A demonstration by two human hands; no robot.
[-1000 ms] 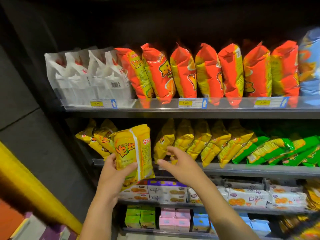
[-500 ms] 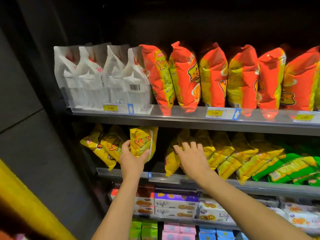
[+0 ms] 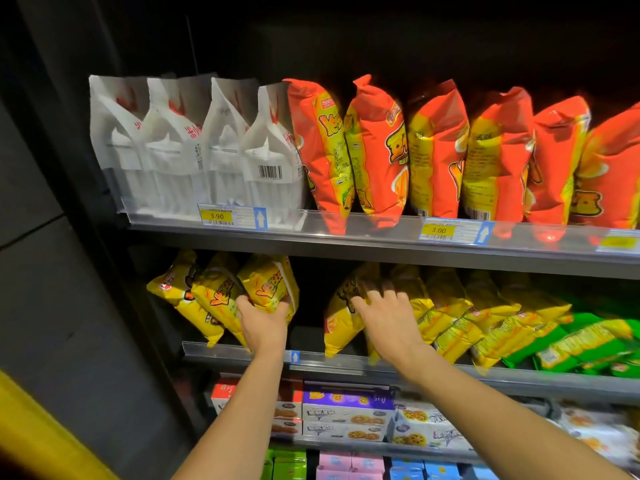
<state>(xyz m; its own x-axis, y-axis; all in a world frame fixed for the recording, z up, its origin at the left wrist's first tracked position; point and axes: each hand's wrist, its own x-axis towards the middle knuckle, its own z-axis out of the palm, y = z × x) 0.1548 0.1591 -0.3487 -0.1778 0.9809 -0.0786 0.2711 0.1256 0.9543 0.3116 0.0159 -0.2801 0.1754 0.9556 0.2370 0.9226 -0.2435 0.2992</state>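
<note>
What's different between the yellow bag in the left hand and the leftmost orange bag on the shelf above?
The yellow bag is gripped by the left hand; the orange bag stands untouched one shelf higher. The orange bag looks taller than the yellow bag. Both show similar lettering.

A yellow price tag (image 3: 217, 215) reading 3.90 is sitting on the top shelf rail (image 3: 346, 225) below the white bags (image 3: 221, 157). A second tag (image 3: 438, 230) is showing 3.00 under the orange snack bags (image 3: 377, 161). Each is carrying a white up-arrow on blue. The yellow snack bag (image 3: 268, 285) is showing orange lettering beginning "Ye".
</note>
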